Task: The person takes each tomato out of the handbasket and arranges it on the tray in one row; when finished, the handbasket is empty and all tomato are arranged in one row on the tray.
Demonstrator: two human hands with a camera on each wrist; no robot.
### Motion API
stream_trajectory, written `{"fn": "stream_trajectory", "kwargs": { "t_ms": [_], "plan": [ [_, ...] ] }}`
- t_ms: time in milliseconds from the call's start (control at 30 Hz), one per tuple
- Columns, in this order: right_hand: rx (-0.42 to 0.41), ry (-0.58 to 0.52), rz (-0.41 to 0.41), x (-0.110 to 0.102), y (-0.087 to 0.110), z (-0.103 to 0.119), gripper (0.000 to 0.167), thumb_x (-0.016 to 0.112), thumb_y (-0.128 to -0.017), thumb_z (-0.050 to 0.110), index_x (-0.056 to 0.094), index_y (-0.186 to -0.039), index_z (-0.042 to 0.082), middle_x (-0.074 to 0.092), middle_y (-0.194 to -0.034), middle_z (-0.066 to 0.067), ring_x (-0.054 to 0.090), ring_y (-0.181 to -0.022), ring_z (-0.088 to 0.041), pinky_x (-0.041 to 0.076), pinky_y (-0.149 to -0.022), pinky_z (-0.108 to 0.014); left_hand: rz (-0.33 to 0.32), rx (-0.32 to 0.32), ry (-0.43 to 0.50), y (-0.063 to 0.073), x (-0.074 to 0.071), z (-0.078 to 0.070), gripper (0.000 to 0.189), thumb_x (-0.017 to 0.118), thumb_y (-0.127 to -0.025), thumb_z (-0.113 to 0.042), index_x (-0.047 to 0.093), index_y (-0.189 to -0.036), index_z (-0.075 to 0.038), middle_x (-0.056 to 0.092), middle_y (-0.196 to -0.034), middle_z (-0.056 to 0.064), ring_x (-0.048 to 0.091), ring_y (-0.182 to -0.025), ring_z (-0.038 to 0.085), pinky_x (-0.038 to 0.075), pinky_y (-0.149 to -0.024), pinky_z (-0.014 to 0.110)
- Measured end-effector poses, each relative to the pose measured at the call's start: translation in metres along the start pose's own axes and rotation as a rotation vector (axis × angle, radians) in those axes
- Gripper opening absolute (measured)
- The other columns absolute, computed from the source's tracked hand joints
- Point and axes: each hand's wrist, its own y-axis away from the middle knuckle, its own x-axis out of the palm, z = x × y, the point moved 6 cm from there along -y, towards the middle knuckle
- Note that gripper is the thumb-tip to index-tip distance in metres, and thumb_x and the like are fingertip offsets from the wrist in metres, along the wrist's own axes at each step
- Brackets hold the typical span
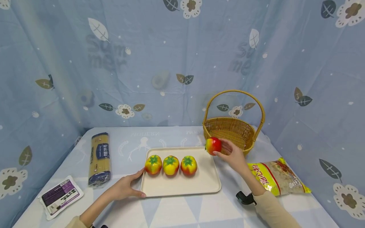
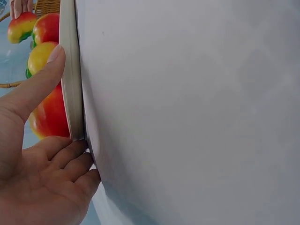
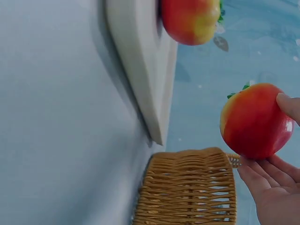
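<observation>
In the head view my right hand holds a red-and-yellow persimmon between thumb and fingers, above the tray's right end and in front of the wicker basket. The right wrist view shows that persimmon raised off the surface, its green leaves facing away from the palm. Three more persimmons, a left one, a middle one and a right one, sit in a row on the cream tray. My left hand touches the tray's left end, thumb at its front corner and fingers extended.
On the left lie a long pack of pasta and a purple-and-white packet. A yellow bag of dry food lies right of my right forearm. The basket's tall handle arches up before the blue curtain.
</observation>
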Motion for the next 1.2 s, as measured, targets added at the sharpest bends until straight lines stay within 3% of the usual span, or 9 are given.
{"fn": "stream_trajectory", "kwargs": {
  "t_ms": [500, 967, 1200],
  "plan": [
    [0.037, 0.100, 0.131, 0.022, 0.011, -0.020, 0.063, 0.083, -0.077, 0.021, 0.058, -0.131, 0.003, 0.059, -0.130, -0.019, 0.058, -0.117, -0.034, 0.050, -0.094, -0.040, -0.006, 0.009, -0.013, -0.001, 0.000, 0.000, 0.108, 0.086, -0.065, -0.041, 0.032, -0.148, 0.001, 0.033, -0.149, 0.025, 0.029, -0.135, 0.049, 0.023, -0.110, 0.061],
    [0.028, 0.153, 0.151, 0.030, 0.010, -0.028, 0.059, 0.085, -0.075, 0.020, 0.059, -0.124, 0.002, 0.064, -0.122, -0.018, 0.062, -0.112, -0.033, 0.052, -0.093, -0.041, -0.010, 0.008, -0.008, 0.000, 0.001, 0.000, 0.108, 0.086, -0.065, -0.041, 0.032, -0.148, 0.000, 0.033, -0.148, 0.025, 0.029, -0.134, 0.049, 0.022, -0.110, 0.063],
    [-0.026, 0.177, 0.171, 0.029, 0.010, -0.028, 0.065, 0.085, -0.074, 0.022, 0.057, -0.128, 0.000, 0.062, -0.124, -0.018, 0.061, -0.112, -0.034, 0.051, -0.094, -0.043, -0.029, 0.033, -0.012, 0.001, -0.001, -0.002, 0.107, 0.087, -0.065, -0.039, 0.033, -0.147, 0.001, 0.035, -0.147, 0.027, 0.031, -0.133, 0.051, 0.022, -0.109, 0.063]
  ]
}}
